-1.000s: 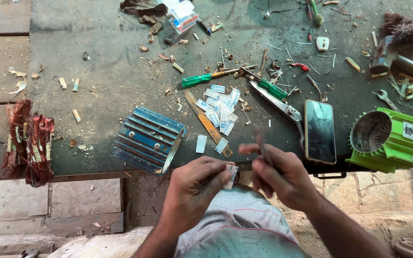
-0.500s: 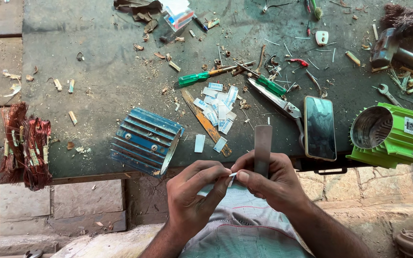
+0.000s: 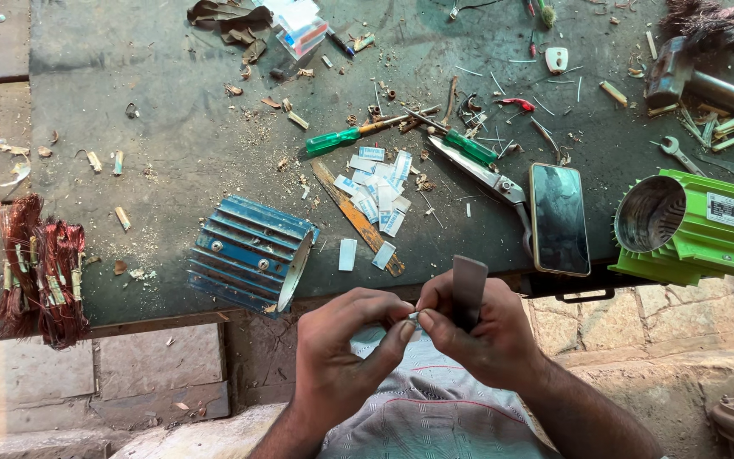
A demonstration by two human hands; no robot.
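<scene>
- Where the flat grey blade (image 3: 469, 289) a second ago was low between the hands and mostly hidden, it now stands upright in the right hand (image 3: 490, 336), its squared top clear above the knuckles, much as it did half a second ago.
- Both hands have stayed just below the near edge of the workbench (image 3: 172, 110), over the person's striped shirt (image 3: 435, 408), and have drawn closer together.
- The left hand (image 3: 346, 348) is closed in a pinch: thumb and forefinger press together on a small white paper strip (image 3: 411, 318), which is mostly hidden by the fingertips.
- The right hand is closed too, its fingers wrapped about the lower part of the blade, while its thumb tip meets the left fingertips at the strip.
- The strip thus sits between the two thumbs, in front of the blade's foot; whether it touches the blade cannot be told.
- On the bench, unmoved, a pile of similar white paper strips (image 3: 377, 189) lies beside a wooden stick (image 3: 357, 218).
- A blue finned motor housing (image 3: 250, 253) lies on its side just left of the hands.
- A dark phone (image 3: 559, 218) lies to their right, next to a green motor housing (image 3: 698, 228).
- A green-handled screwdriver (image 3: 343, 138) lies beyond the pile.
- Copper wire coils (image 3: 40, 270) rest at the far left edge.
</scene>
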